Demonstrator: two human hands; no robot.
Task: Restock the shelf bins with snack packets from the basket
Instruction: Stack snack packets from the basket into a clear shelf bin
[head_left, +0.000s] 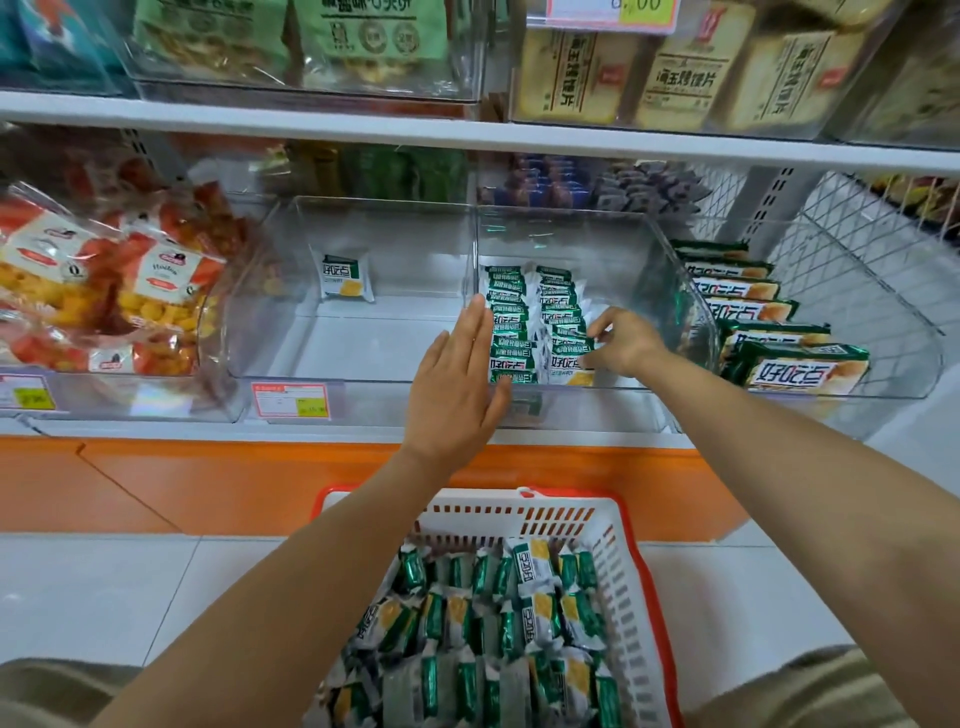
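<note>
The basket (467, 512), white with a red rim, is placed on the floor at the near centre, below the shelf. It is filled with loose snack packets (535, 618) in green, white and yellow wrappers.

On the shelf, a clear bin (571, 234) is split by a divider (475, 244) into a left and a right compartment. In the right compartment, packets are stacked on edge in a left row (506, 322) and a right row (558, 306), both running from far to near. In the left compartment, a single packet (345, 275) is stood against the far wall.

The left hand (457, 384) is held flat, with fingers straight and together, along the left side of the left row at the divider. Nothing is grasped by it. Whether the row is pressed cannot be told.

The right hand (623, 340) is positioned at the near end of the right row. Its fingers are curled, and a pinched packet (571, 347) is held between thumb and fingertips.

A price label (291, 400) is fixed to the bin front on the left. Larger green packs (769, 322) are lined up in a wire tray (883, 291) on the right. Red and orange bags (104, 291) are stored in the bin on the left.
</note>
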